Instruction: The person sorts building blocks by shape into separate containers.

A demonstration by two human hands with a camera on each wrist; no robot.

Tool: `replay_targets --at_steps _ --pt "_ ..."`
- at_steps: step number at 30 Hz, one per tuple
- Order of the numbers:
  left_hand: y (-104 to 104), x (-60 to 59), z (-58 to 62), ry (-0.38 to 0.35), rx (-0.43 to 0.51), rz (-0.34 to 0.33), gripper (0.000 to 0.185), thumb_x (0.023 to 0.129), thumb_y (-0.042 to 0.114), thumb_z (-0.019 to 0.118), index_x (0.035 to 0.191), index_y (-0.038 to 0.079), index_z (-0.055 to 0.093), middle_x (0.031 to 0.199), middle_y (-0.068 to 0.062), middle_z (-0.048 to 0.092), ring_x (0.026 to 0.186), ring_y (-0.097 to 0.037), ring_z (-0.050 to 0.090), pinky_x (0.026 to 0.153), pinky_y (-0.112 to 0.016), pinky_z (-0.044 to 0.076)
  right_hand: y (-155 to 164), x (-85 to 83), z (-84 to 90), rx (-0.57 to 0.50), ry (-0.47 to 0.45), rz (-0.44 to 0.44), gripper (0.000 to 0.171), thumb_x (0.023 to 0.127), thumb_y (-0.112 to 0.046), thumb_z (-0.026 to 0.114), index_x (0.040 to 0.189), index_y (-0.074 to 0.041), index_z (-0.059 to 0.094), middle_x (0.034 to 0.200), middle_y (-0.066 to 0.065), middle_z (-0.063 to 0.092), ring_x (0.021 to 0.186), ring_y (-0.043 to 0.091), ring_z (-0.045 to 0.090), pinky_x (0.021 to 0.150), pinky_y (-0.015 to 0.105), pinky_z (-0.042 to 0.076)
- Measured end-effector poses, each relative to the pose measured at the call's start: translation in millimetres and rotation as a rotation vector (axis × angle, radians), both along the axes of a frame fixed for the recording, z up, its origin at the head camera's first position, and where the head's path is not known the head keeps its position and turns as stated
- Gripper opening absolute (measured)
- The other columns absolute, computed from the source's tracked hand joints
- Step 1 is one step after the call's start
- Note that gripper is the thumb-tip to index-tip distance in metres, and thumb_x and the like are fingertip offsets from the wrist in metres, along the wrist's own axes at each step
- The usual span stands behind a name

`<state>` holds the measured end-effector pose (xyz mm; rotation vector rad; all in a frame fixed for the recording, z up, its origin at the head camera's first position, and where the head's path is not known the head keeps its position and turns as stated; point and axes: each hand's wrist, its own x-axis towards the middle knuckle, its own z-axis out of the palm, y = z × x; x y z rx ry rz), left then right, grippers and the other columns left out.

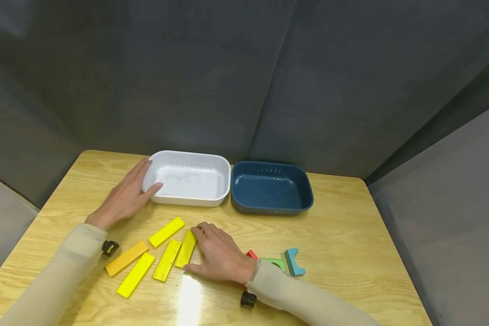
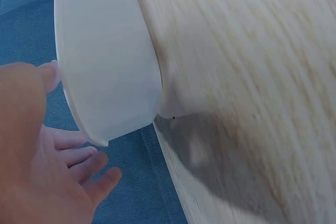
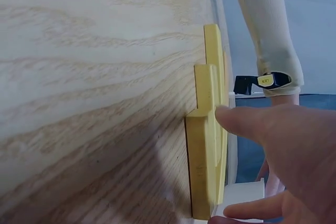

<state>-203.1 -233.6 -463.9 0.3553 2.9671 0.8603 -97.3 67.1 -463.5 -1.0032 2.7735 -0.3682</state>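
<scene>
— Grey fabric screens close in a pale wooden desk (image 1: 350,235). What are the fingers doing?

— Those of the right hand (image 1: 220,256) lie fairly straight and flat, tips on the near yellow plank (image 1: 186,248), thumb along its lower end; nothing is pinched yet. Those of the left hand (image 1: 126,194) are extended and relaxed, thumb against the left wall of the white tub (image 1: 187,179), gripping nothing.

— And around them?

— At nine o'clock from the right hand, three more yellow planks (image 1: 166,260) fan out, with an orange plank (image 1: 126,258) furthest left. At three o'clock, partly under the sleeve, sit a red block (image 1: 251,254), a green arch block (image 1: 276,262) and a blue arch block (image 1: 294,261). At twelve o'clock stands the white tub, a dark blue tub (image 1: 271,188) touching its right side.

— How best to handle that plank?

— My judgement: it lies just beside its neighbour, so slide it clear first, then pinch the long edges between thumb and forefinger. The left hand looks well placed to steady the white tub.
</scene>
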Motion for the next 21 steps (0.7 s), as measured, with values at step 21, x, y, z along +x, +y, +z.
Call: replay_targets --at_steps 21 --pt "-1 -0.4 -9.5 -0.036 -0.056 -0.065 0.092 0.113 0.061 0.035 0.17 0.003 -0.009 0.178 -0.008 -0.02 0.165 -0.041 -0.001 0.13 -0.064 0.011 -12 -3.0 -7.6 0.015 -0.046 0.008 0.097 0.086 -0.065 0.083 0.151 0.0 0.053 0.132 0.009 0.055 0.106 0.016 0.055 0.099 0.027 0.053"
